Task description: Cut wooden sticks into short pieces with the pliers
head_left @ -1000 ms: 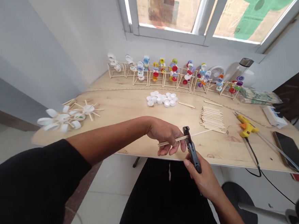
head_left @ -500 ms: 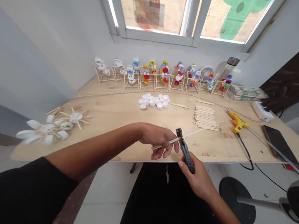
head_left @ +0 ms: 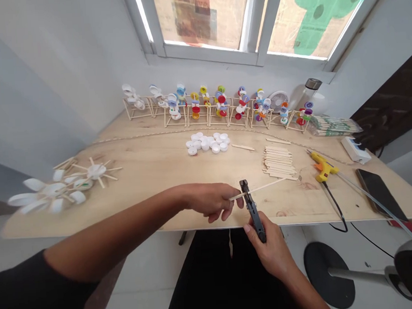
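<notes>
Gripping pliers (head_left: 253, 212), black, in the right hand (head_left: 271, 252), fingers (head_left: 247, 228) wrapped round the handles, jaws closed on a wooden stick (head_left: 264, 186) over the table (head_left: 150, 168). Long axis lying crosswise, far end rising rightward; near end pinched in the left hand (head_left: 209, 201), fingers together. Beyond: stacked sticks (head_left: 279, 163), yellow glue gun (head_left: 322, 166), white caps (head_left: 207, 142), cap-and-stick models (head_left: 217, 107) along the wall (head_left: 221, 73).
</notes>
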Demonstrator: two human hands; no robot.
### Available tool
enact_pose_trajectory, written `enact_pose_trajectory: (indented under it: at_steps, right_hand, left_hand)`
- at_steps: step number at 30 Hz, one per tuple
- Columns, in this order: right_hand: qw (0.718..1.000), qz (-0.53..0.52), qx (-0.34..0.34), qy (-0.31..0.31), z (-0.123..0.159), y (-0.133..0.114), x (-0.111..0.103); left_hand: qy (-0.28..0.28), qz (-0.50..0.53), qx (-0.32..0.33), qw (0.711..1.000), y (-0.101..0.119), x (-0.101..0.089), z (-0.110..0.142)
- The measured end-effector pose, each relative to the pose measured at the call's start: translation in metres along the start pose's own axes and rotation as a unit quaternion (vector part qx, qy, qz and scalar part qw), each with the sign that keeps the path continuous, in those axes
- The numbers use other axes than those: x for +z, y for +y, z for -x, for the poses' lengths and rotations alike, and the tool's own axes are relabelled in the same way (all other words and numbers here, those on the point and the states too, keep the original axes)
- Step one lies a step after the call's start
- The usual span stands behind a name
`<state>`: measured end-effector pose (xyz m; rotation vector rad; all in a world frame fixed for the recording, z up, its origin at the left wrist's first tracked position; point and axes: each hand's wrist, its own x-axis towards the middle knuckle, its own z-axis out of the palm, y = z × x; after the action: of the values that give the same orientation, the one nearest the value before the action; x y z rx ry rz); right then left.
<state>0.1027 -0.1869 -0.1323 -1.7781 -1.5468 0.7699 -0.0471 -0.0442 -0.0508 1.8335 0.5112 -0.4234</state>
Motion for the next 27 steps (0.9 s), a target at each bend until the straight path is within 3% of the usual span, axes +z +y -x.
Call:
enact_pose_trajectory:
  at_steps: [4,11,20,27]
  right_hand:
    - [1.000,0.003,0.006,0.006,0.000,0.000,-0.001]
    - [1.000,0.016,0.007,0.006,-0.001,-0.004,0.000]
    - [1.000,0.024,-0.015,0.012,-0.011,-0.012,0.003]
    - [0.999,0.034,-0.025,0.012,-0.024,-0.022,0.008]
  left_hand:
    - [0.159,-0.127,0.064,0.977,0.000,0.015,0.004]
    - [0.368,-0.281,0.031,0.886,-0.004,0.053,-0.004]
    - [0.496,-0.409,-0.056,0.764,0.000,0.067,-0.011]
    - [0.552,-0.440,-0.049,0.706,-0.011,0.061,-0.009]
